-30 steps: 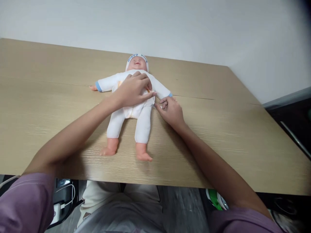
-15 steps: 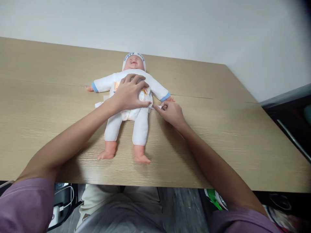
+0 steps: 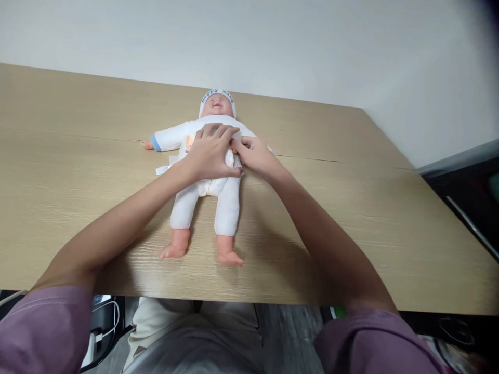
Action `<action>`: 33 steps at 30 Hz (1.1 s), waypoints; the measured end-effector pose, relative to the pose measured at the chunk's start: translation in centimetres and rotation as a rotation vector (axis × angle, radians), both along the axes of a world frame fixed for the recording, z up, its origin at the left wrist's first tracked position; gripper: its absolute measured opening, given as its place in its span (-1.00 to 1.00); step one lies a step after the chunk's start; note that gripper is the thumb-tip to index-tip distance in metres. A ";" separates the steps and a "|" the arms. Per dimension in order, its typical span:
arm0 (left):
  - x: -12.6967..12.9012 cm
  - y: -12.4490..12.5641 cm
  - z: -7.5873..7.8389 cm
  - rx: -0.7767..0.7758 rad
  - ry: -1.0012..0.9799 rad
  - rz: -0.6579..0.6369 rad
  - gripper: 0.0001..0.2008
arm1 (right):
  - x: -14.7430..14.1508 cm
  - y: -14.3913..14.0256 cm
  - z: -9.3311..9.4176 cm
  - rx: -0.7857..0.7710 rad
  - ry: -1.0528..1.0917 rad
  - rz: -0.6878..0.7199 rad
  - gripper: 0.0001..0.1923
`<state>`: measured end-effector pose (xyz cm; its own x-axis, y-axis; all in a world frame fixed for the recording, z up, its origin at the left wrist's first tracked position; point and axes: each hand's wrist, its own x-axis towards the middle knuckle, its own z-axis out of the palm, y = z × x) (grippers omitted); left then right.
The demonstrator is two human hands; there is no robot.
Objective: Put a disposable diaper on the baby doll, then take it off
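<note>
A baby doll [image 3: 226,205] in white clothes and a lettered cap lies on its back on the table, feet toward me. Around its hips is a white diaper [image 3: 211,186] with an orange print; one side tab [image 3: 161,170] sticks out at the left. My left hand [image 3: 212,150] rests across the front of the diaper, fingers spread and thumb pointing right. Close beside it, my right hand [image 3: 253,153] is closed in a pinch at the diaper's front, where the right-hand tab is; the fingers hide most of that tab.
The wooden table [image 3: 97,208] reaches back to a pale wall [image 3: 249,47]. A dark object [image 3: 463,192] stands past its right edge. Below the front edge are my legs, a white cable [image 3: 113,311] and a white plug at the left.
My right hand has moved left and up from the diaper's side onto its front, carrying the tab across. My left hand has stayed on the diaper. The view has shifted slightly.
</note>
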<state>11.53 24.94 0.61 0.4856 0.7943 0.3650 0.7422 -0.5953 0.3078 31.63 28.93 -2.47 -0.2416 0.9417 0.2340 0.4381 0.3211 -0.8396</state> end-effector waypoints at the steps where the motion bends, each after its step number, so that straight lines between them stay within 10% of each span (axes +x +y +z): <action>1: 0.0 0.1 -0.1 -0.006 -0.012 0.002 0.07 | -0.7 -0.2 -0.2 0.008 -0.002 -0.031 -0.33; 6: -0.2 0.5 -0.8 0.004 -0.062 -0.024 0.16 | -0.7 -4.8 -1.2 0.301 0.009 -0.152 -0.54; 10: -0.3 0.8 -1.1 -0.004 -0.068 -0.037 0.17 | 0.6 -7.3 -2.1 0.509 -0.072 0.024 -0.46; 18: -2.0 1.1 0.4 -0.089 -0.365 -0.154 -0.13 | 2.3 -5.9 -3.1 0.513 -0.195 0.196 -0.21; 22: -6.1 -0.1 -0.7 -0.036 -0.538 0.016 -0.46 | 2.2 -6.9 -2.1 0.542 -0.212 0.123 -0.21; 33: -15.5 -2.0 -6.0 -0.065 -0.086 0.338 -0.59 | -5.7 -6.4 4.1 0.555 -0.188 0.101 -0.61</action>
